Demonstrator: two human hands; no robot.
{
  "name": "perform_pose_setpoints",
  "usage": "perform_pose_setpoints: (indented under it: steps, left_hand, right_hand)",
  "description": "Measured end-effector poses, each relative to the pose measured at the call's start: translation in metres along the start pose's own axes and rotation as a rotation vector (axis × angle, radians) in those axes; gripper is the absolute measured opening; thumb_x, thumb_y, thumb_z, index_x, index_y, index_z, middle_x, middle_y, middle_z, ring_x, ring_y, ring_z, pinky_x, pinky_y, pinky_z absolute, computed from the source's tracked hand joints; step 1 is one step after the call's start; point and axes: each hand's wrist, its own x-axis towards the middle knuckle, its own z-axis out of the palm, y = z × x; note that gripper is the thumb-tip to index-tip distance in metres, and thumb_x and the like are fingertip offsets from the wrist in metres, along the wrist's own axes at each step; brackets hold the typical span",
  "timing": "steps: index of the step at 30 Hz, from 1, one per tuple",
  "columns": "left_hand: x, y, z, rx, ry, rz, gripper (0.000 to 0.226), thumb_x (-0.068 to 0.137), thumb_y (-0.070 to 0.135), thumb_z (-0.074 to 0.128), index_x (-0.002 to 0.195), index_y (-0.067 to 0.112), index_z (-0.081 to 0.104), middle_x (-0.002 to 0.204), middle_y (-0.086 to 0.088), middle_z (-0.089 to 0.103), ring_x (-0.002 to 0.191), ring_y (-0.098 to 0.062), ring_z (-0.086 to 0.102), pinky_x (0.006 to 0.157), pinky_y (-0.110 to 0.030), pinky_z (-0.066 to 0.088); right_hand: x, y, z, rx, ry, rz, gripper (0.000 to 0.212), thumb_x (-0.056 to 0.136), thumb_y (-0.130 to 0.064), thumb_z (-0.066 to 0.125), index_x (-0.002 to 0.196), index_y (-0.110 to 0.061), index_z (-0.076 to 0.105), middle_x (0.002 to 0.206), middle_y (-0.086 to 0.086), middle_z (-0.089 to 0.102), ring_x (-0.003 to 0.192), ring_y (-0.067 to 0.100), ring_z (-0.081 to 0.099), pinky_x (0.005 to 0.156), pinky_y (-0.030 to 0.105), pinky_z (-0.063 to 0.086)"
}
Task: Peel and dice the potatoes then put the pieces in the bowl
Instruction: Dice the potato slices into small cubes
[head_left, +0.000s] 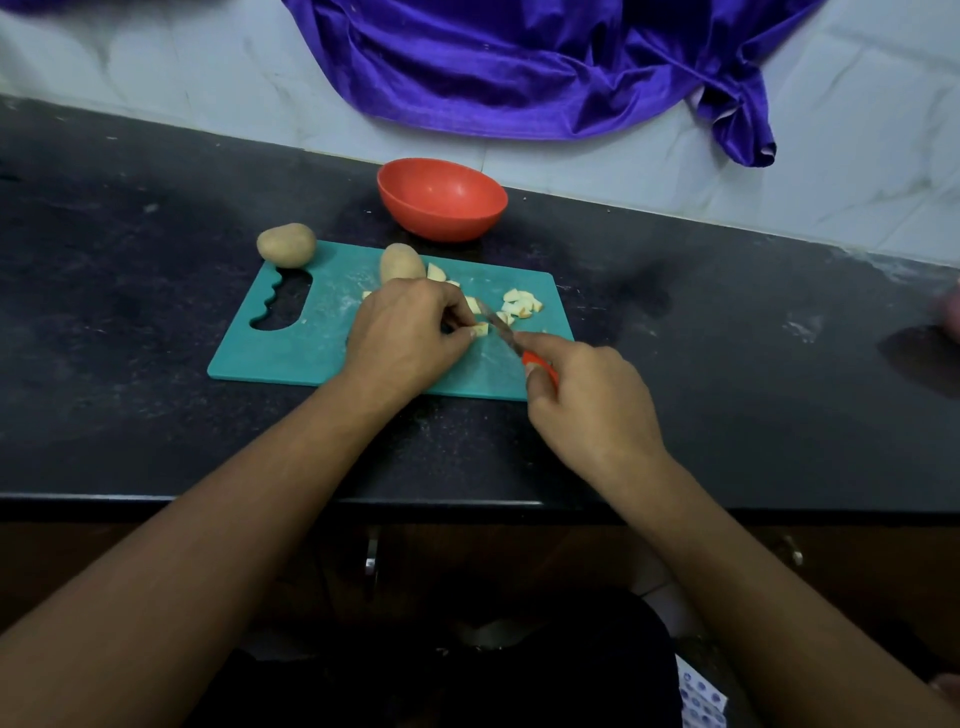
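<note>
Head view puts the dicing step in hand. The left hand (410, 332) has its thumb and fingertips curled in, pinching a small potato piece (482, 329) down on the teal cutting board (291, 353). The right hand (587, 400) is closed round the red handle of a knife (501, 327), index finger laid along the top. The blade is angled to the far left, its tip just beside the pinched piece.

The next move calls for a short, steady cut down through that piece, with the left fingertips kept back from the edge. After that the cubes need gathering and carrying to the bowl (441, 223). It stands on the dark surface (130, 260) just beyond the far edge of the board, and nothing shows inside it.

Counted: one knife, one board, one red bowl. Two whole potatoes have their skin on — one (286, 245) at the far-left corner of the board beside its handle cut-out, the other (401, 262) on the board just beyond the left hand. So by my reading most of the task remains.

The diced pieces (522, 304) lie in a loose cluster right of the blade, with a few more by the left hand. They are small and blurred — perhaps a dozen is as near as I can say. One purple cloth (519, 67) hangs on the far wall.
</note>
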Motion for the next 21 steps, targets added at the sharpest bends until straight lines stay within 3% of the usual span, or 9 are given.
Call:
perform_pose_setpoints:
  steps: [3, 8, 13, 21]
  left_hand:
    - [-0.001, 0.004, 0.001, 0.042, 0.006, -0.004, 0.015, 0.088, 0.043, 0.075, 0.099, 0.032, 0.076, 0.099, 0.004, 0.072, 0.096, -0.021, 0.065, 0.075, -0.034, 0.046]
    - [-0.001, 0.008, -0.001, 0.059, -0.008, -0.025, 0.014, 0.09, 0.043, 0.072, 0.098, 0.032, 0.073, 0.097, 0.003, 0.068, 0.098, -0.023, 0.062, 0.076, -0.034, 0.041]
    - [-0.002, 0.012, -0.003, 0.072, -0.04, -0.004, 0.012, 0.092, 0.038, 0.07, 0.101, 0.03, 0.071, 0.088, 0.01, 0.049, 0.105, -0.024, 0.059, 0.088, -0.04, 0.043]
    - [0.0, 0.01, -0.002, 0.066, -0.051, 0.008, 0.01, 0.093, 0.037, 0.069, 0.099, 0.03, 0.07, 0.088, 0.011, 0.048, 0.108, -0.023, 0.058, 0.094, -0.043, 0.043]
  right_hand:
    - [0.001, 0.0, -0.001, -0.053, 0.017, -0.006, 0.045, 0.106, -0.033, 0.046, 0.15, -0.042, 0.049, 0.099, -0.006, 0.068, 0.068, 0.012, 0.057, 0.062, 0.035, 0.055]
    - [-0.003, -0.001, 0.0, -0.068, 0.029, -0.025, 0.045, 0.106, -0.034, 0.046, 0.15, -0.042, 0.048, 0.102, -0.004, 0.07, 0.07, 0.013, 0.06, 0.064, 0.037, 0.058]
    - [-0.006, -0.004, 0.002, -0.088, 0.049, -0.035, 0.044, 0.106, -0.034, 0.045, 0.15, -0.04, 0.049, 0.099, -0.004, 0.07, 0.071, 0.012, 0.06, 0.064, 0.035, 0.054]
    - [-0.008, -0.008, 0.005, -0.132, 0.001, -0.048, 0.044, 0.107, -0.034, 0.043, 0.151, -0.038, 0.048, 0.105, 0.0, 0.069, 0.079, 0.013, 0.059, 0.064, 0.031, 0.047]
